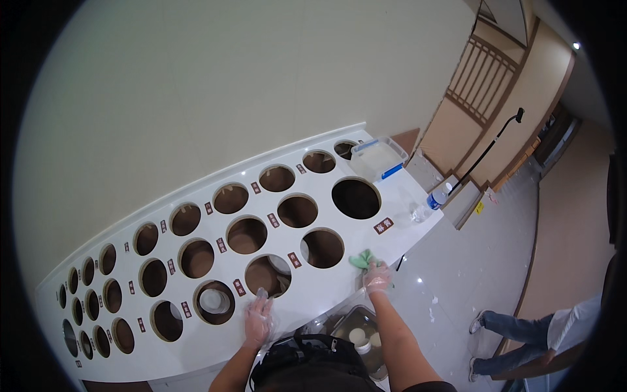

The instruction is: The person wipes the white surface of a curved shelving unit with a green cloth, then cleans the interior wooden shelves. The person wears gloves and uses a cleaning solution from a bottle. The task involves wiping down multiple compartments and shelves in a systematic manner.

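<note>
A long white countertop [313,304] with rows of round cut-out holes and small brown labels bearing writing runs across the view. My right hand [378,277], in a clear plastic glove, grips a green cloth [362,259] against the counter near its front edge. My left hand [259,321], gloved the same way, rests by the rim of a front-row hole, its fingertips at the edge; whether it holds anything small is unclear. A translucent round container [214,301] sits in the hole to the left of that hand.
A lidded clear plastic box [379,159] and a plastic bottle [439,196] stand at the counter's right end. Below the front edge lies a tub [360,321] with white containers. A long black pole [482,159] leans beyond. Another person [524,333] is at the lower right.
</note>
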Demonstrator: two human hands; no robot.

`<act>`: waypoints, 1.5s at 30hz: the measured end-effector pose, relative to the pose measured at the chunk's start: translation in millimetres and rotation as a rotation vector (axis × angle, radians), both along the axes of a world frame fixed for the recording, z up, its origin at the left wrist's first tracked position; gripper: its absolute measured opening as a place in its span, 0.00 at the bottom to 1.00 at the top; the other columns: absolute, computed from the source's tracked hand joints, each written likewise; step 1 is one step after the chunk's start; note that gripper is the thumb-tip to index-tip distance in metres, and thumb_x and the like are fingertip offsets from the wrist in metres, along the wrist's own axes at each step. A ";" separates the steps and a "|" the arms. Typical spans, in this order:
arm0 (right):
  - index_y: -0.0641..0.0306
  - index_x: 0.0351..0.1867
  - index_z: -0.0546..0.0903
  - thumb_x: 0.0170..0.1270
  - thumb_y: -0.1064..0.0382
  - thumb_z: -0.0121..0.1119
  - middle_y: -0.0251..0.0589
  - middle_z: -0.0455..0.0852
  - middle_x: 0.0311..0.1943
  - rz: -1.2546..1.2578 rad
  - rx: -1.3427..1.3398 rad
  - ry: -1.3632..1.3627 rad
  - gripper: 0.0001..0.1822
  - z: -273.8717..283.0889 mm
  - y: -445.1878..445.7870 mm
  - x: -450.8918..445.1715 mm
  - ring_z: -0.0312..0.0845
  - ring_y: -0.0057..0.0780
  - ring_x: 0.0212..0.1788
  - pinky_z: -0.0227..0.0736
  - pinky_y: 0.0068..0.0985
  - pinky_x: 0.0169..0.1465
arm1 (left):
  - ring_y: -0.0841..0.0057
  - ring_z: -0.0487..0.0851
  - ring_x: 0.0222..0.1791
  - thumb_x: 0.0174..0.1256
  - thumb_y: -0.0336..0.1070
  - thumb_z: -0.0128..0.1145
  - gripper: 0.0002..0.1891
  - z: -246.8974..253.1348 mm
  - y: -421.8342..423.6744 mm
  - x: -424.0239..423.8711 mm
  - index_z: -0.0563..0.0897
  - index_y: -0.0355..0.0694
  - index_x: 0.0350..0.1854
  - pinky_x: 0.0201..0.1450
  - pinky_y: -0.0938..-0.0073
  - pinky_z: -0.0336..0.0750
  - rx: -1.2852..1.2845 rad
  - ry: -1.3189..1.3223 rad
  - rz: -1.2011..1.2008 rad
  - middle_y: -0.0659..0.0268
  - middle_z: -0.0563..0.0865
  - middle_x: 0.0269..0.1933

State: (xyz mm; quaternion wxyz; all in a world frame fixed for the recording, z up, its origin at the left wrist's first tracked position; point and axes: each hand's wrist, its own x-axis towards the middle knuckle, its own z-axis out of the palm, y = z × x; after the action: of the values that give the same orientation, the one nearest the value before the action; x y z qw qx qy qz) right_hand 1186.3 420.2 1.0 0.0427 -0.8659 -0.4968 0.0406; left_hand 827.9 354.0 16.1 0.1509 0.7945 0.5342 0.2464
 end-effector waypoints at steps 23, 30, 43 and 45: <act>0.39 0.49 0.78 0.52 0.61 0.56 0.38 0.74 0.56 0.449 0.393 0.006 0.20 -53.9 -13.0 25.4 0.68 0.48 0.56 0.64 0.46 0.56 | 0.59 0.72 0.55 0.49 0.32 0.54 0.25 -37.4 3.7 -6.8 0.74 0.42 0.55 0.54 0.53 0.64 0.076 0.109 -0.001 0.56 0.74 0.55; 0.42 0.52 0.77 0.54 0.62 0.53 0.34 0.72 0.58 0.076 0.229 -0.080 0.21 -19.5 63.3 75.4 0.68 0.44 0.57 0.65 0.43 0.54 | 0.53 0.69 0.60 0.54 0.31 0.50 0.23 -26.2 4.8 -6.3 0.73 0.37 0.56 0.59 0.57 0.63 -0.008 0.069 0.001 0.52 0.71 0.60; 0.47 0.55 0.75 0.53 0.61 0.52 0.35 0.69 0.59 -0.037 0.161 -0.117 0.23 -18.0 127.2 68.7 0.66 0.41 0.57 0.64 0.44 0.52 | 0.47 0.67 0.61 0.59 0.26 0.48 0.21 7.7 13.6 9.5 0.71 0.33 0.57 0.59 0.56 0.65 0.049 0.003 -0.104 0.44 0.69 0.61; 0.47 0.54 0.75 0.53 0.61 0.52 0.35 0.68 0.61 0.114 0.202 -0.054 0.23 -36.3 111.6 45.3 0.65 0.42 0.58 0.62 0.47 0.54 | 0.47 0.68 0.61 0.58 0.25 0.48 0.21 7.2 15.7 10.9 0.71 0.33 0.57 0.59 0.55 0.65 0.062 0.020 -0.112 0.44 0.69 0.61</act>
State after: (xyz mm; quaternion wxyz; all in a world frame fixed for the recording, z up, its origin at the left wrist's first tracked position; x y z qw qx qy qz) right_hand 1231.6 531.8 -35.4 0.1139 -0.8283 -0.5477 -0.0307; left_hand 838.8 369.7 23.2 0.1342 0.8298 0.4826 0.2460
